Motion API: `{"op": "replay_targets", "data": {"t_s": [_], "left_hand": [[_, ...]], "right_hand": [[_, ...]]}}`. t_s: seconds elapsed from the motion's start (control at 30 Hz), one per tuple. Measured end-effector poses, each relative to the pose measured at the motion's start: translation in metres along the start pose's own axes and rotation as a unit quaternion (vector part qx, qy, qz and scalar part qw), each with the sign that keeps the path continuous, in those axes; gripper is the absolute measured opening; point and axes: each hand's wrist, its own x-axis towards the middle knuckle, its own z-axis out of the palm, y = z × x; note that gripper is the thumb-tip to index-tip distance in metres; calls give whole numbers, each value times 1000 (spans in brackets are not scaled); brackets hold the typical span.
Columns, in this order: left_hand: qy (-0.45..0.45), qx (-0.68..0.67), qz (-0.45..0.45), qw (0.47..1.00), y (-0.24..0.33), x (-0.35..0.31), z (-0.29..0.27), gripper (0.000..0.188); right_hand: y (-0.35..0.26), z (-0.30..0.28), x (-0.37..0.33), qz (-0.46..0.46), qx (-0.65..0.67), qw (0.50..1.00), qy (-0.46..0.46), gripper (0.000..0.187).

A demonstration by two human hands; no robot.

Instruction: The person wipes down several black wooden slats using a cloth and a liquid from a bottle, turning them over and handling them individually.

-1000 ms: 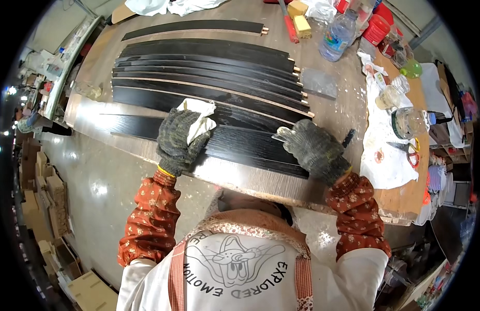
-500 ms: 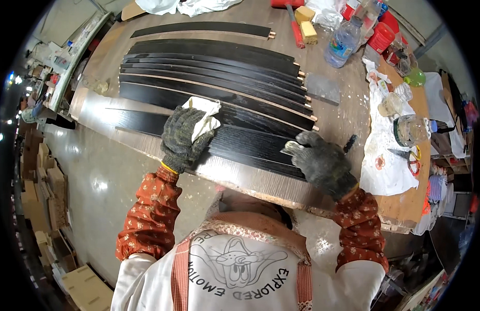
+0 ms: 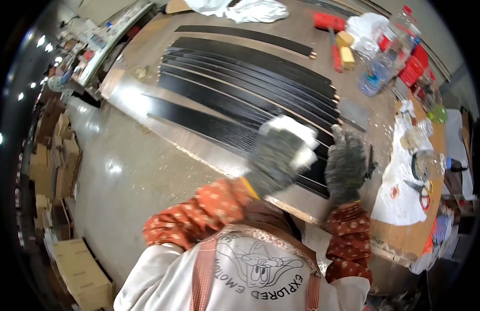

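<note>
My left hand point(image 3: 275, 159), in a dark knitted glove and smeared by motion, is closed on a white cloth point(image 3: 291, 126). It presses the cloth over the right part of the nearest black board point(image 3: 209, 128), which lies along the front of the table. At that board's right end rests my gloved right hand point(image 3: 346, 168), its fingers stretched out away from me and holding nothing I can see. Behind lie several black boards point(image 3: 245, 65) side by side, with pale dowel ends at their right tips. One more black strip point(image 3: 245, 35) lies apart at the back.
Beyond the boards' right ends sit a grey flat plate point(image 3: 354, 114), yellow sponge blocks point(image 3: 346, 57), a red-handled tool point(image 3: 335, 52) and a clear plastic bottle point(image 3: 374, 78). At the right, scissors point(image 3: 425, 194) lie on a stained white cloth point(image 3: 398, 197). The table's front edge point(image 3: 198, 157) runs close to me.
My left hand has slid the white cloth rightward along the near board. My right hand has turned, its fingers now straightened beside the board's end. The whole view has shifted and tilted.
</note>
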Motion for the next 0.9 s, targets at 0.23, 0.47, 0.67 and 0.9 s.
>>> {"op": "replay_targets", "data": {"t_s": [0.23,0.47,0.67,0.9], "left_hand": [[16,-86,-255,963,-159,-26,-56,23],[-103,37,-220,969,-84,-29,-13,49],[-13,-71,-13,997,-133,-37,-41,35],[-32,13,3,999,-274,-98,-84,65]], "right_hand": [[-20,21,-8,-39,-17,998,-44,49],[-29,19,-3,-63,-37,997,-10,41],[-24,13,-2,-161,9,986,49,40],[-59,4,8,-193,39,967,-161,87]]}}
